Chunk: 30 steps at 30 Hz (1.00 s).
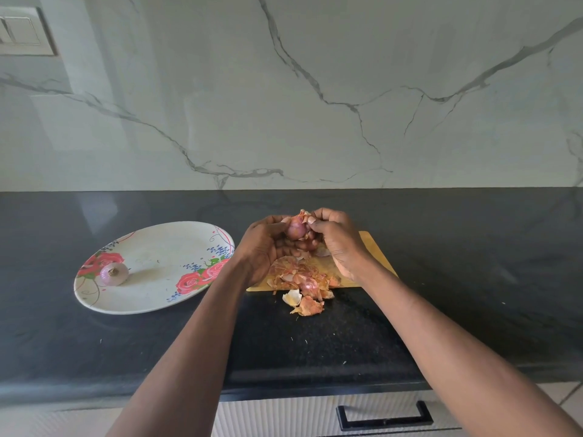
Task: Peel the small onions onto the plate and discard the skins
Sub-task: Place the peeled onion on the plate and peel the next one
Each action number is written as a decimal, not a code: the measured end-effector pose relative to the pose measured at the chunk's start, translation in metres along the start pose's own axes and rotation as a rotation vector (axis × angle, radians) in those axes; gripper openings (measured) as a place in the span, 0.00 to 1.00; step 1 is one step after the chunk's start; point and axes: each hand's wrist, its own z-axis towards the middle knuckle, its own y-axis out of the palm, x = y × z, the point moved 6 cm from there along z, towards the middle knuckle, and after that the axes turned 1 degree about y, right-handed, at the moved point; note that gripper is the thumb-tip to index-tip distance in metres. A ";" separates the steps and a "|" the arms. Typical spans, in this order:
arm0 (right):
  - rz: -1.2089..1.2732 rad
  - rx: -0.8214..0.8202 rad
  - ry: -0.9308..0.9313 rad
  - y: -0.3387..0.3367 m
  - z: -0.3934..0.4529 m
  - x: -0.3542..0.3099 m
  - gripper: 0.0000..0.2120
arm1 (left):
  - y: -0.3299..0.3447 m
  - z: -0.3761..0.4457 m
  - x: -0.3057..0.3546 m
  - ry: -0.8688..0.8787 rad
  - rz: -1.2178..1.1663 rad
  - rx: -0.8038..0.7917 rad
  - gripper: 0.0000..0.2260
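At nine o'clock the flowered plate (176, 247) holds one peeled onion (114, 273), while left hand (265, 244) cradles an onion (297, 228), right hand (336, 238) pinching its skin above cutting board (377, 250) and skins (303, 279).

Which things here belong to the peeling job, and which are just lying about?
Job: onion gripped by left hand and right hand; floral plate holding peeled onion; skins.
Lying about: cutting board, wall switch, drawer handle.
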 end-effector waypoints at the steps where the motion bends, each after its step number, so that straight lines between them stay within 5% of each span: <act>1: 0.024 -0.009 0.006 0.001 -0.001 0.000 0.10 | 0.000 0.000 0.000 0.007 0.002 0.005 0.08; 22: 0.446 -0.139 0.164 0.007 -0.007 -0.002 0.11 | 0.002 0.000 -0.009 -0.191 -0.011 0.011 0.22; 30: 0.015 0.060 0.030 -0.008 -0.004 -0.001 0.11 | -0.007 0.008 0.000 0.023 -0.046 0.092 0.10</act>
